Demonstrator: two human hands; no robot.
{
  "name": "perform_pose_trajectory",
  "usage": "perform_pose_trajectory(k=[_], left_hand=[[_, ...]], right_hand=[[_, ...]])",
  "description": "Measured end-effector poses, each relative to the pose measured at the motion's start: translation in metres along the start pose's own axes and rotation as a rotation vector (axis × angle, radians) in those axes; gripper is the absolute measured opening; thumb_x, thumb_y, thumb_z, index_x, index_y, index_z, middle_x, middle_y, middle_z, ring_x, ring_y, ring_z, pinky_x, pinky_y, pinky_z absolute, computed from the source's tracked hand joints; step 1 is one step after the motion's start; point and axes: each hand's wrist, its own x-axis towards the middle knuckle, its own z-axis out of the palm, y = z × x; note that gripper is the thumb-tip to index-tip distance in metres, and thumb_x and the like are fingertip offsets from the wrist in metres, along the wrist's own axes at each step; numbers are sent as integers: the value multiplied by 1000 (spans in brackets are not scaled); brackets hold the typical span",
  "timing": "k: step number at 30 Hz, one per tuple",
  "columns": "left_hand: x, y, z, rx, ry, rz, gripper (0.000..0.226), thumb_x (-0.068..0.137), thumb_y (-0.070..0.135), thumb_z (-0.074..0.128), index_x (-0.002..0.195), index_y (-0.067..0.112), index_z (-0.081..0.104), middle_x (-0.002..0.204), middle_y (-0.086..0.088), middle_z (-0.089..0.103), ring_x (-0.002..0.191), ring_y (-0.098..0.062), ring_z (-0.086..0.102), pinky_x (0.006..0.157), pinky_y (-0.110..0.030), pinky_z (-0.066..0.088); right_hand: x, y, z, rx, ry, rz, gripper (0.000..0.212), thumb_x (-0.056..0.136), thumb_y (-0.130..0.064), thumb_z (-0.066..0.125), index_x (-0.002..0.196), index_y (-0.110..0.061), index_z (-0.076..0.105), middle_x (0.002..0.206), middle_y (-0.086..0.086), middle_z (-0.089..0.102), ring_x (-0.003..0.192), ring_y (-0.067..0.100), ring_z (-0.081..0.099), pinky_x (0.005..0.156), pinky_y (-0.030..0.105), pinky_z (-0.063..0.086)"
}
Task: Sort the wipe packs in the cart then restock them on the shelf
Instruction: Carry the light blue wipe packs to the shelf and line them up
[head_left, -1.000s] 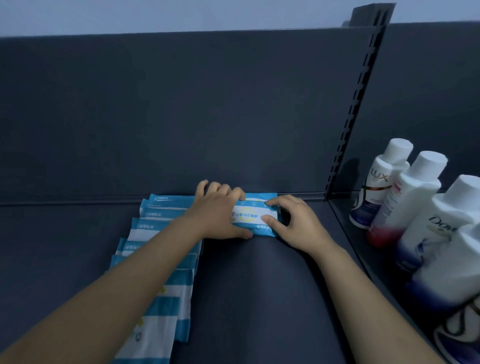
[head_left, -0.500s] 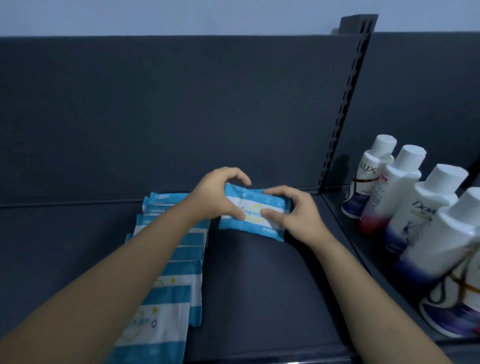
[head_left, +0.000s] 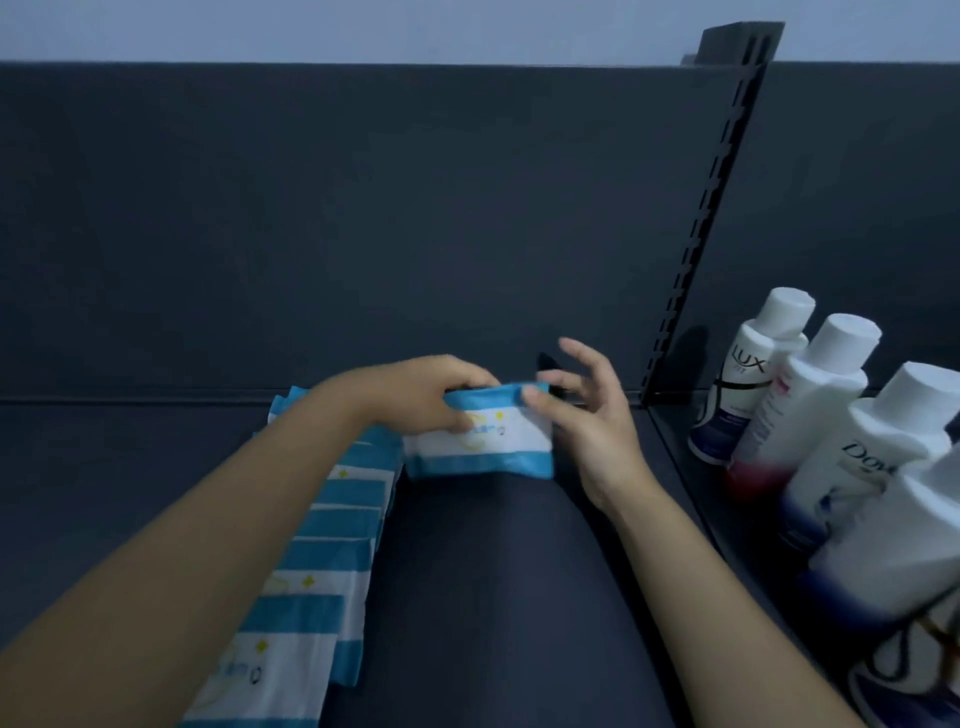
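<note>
The fingers of the left hand curl over the top edge of a blue-and-white wipe pack, with the thumb on its printed face, so this hand grips the pack at its upper left. The right hand is loosely splayed: its thumb touches the pack's top right corner, and its fingers spread behind and above, gripping nothing. The pack is held face-on just right of the far end of a row of wipe packs lying overlapped on the dark shelf. Whether its lower edge touches the shelf cannot be told. The left forearm covers much of the row. Past a slotted upright stand a Lux bottle and a Dove bottle; nearer bottles are blurred and cut off.
</note>
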Motion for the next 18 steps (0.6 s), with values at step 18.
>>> perform_pose_trajectory(k=[18], left_hand=[[1, -15, 59, 491, 14, -145, 64, 100, 50, 18, 151, 20, -6, 160, 4, -8, 145, -9, -11, 113, -28, -14]], right_hand=[[-9, 21, 0, -1353, -200, -255, 51, 90, -40, 50, 139, -26, 42, 153, 1, 25, 141, 16, 17, 111, 32, 12]])
